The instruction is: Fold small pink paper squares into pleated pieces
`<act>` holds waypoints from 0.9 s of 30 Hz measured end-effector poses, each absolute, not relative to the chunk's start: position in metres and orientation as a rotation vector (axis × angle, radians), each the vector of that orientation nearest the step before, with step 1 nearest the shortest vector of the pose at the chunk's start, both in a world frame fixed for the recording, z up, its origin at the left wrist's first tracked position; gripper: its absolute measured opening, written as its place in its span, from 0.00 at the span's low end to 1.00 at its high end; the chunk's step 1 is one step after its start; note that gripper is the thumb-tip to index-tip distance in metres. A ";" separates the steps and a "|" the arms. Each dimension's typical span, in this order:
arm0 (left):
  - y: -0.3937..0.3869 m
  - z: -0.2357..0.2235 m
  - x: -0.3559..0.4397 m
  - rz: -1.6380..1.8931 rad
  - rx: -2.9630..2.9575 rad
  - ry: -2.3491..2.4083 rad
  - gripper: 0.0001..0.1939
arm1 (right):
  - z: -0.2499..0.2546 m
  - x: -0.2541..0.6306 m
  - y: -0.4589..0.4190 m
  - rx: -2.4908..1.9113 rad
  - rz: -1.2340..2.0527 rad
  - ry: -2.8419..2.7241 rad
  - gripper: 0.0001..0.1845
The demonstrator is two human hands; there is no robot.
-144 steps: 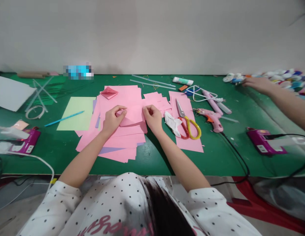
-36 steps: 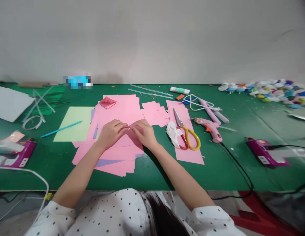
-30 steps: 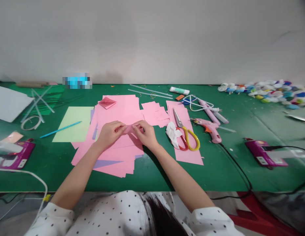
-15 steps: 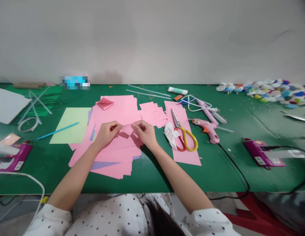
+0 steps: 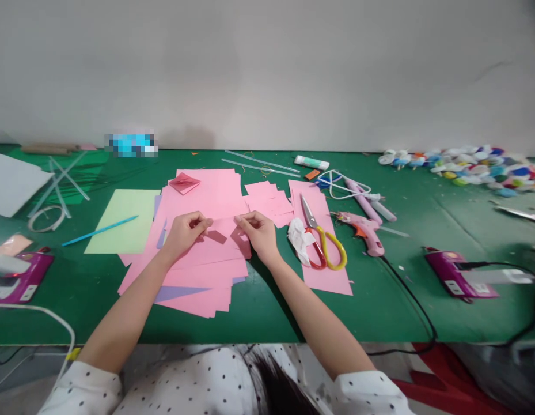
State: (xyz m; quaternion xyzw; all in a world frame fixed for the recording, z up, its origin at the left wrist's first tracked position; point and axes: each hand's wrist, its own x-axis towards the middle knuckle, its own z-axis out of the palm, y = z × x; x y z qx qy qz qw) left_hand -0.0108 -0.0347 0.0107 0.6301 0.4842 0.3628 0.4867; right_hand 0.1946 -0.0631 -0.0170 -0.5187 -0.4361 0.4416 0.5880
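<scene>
My left hand [image 5: 186, 228] and my right hand [image 5: 258, 230] each pinch one end of a small folded pink paper piece [image 5: 223, 223], held just above a spread pile of pink paper sheets [image 5: 202, 259] on the green table [image 5: 267, 311]. Both hands have their fingers closed on the piece. A finished folded pink paper shape [image 5: 183, 183] lies at the far left corner of the pile. Smaller pink squares [image 5: 269, 199] lie just beyond my right hand.
Scissors with yellow and red handles [image 5: 323, 239] and crumpled white paper [image 5: 298, 236] lie on a pink sheet to the right. Further right are a pink glue gun [image 5: 364, 230], its black cord and a purple device [image 5: 459, 272]. A light green sheet with a blue stick [image 5: 120, 222] lies left.
My hands have drawn apart along the folded pink piece, from touching each other to pinching its two ends. The other person's arm at the far right is gone from view.
</scene>
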 end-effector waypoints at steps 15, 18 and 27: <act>-0.032 0.011 -0.010 0.994 1.372 1.112 0.18 | -0.023 0.197 -0.058 -1.186 0.980 -0.910 0.18; -0.032 0.007 -0.008 0.934 1.397 1.086 0.19 | -0.023 0.195 -0.057 -1.170 0.985 -0.890 0.19; -0.042 0.012 0.003 0.852 1.377 1.069 0.16 | -0.021 0.190 -0.058 -1.184 1.011 -0.933 0.20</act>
